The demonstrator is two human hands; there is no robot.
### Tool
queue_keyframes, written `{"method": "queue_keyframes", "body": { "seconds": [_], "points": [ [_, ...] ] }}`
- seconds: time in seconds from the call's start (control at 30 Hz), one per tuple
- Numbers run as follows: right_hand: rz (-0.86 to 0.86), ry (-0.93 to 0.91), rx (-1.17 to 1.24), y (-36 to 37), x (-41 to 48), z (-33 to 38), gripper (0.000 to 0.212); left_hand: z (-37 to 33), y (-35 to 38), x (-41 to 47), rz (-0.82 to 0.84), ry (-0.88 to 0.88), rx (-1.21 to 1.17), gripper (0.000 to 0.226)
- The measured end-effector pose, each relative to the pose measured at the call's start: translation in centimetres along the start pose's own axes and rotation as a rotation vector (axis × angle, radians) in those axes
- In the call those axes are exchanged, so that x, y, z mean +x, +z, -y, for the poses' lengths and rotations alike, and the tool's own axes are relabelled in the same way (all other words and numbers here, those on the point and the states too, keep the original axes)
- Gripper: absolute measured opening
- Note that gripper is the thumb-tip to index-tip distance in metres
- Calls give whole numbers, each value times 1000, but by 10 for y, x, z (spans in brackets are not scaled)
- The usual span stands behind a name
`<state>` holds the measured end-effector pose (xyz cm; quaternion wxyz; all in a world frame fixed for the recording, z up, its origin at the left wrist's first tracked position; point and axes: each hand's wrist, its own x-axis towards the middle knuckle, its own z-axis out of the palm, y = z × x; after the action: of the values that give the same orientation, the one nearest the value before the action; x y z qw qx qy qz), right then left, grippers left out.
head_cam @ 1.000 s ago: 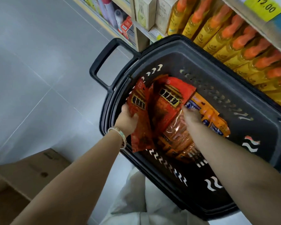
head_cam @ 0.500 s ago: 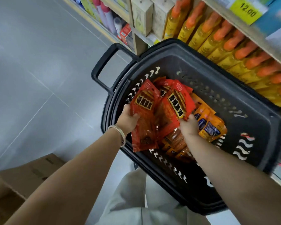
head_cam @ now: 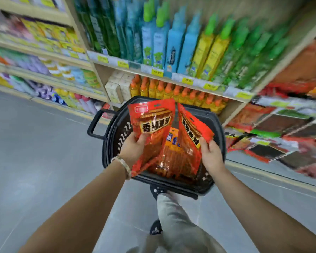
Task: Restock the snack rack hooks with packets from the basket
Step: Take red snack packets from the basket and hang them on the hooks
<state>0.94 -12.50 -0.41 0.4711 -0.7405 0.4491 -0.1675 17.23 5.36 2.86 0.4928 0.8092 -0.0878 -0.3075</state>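
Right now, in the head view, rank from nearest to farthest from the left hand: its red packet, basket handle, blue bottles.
1. Red packet, gripped by the left hand.
2. Basket handle, off to its left.
3. Blue bottles, up on the shelf behind.

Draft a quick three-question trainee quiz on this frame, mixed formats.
1. True or false: the left hand holds a red packet above the black basket.
2. The right hand pinches: A) a second red packet; B) a green-capped bottle; C) the basket's handle.
3. Fill in: the bottles on the shelf just behind the basket have ____ caps.
Key: 1 true; 2 A; 3 orange.
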Motion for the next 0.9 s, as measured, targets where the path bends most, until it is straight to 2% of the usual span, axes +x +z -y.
{"method": "queue_keyframes", "body": {
  "seconds": [0.07,0.23,0.33,0.43,0.53,0.67,0.9],
  "points": [
    [-136,-86,18,-39,-19,10,26,-28,6,-22,4,71,24,33],
    [-405,-137,53,-143,-48,19,27,-108,46,-64,44,355,133,44],
    [-511,-225,22,-207,-57,23,22,-156,81,-87,113,543,139,35],
    [-590,-282,-31,-275,-59,21,28,-202,121,-107,153,672,114,22],
    [-654,-322,-50,-345,-55,19,28,-242,168,-123,121,735,66,11],
    [-699,-326,15,-435,-42,20,35,-300,232,-142,39,761,-35,25],
    [-795,-382,64,-567,-7,47,44,-383,321,-174,-13,778,-251,35]
  ]
}}
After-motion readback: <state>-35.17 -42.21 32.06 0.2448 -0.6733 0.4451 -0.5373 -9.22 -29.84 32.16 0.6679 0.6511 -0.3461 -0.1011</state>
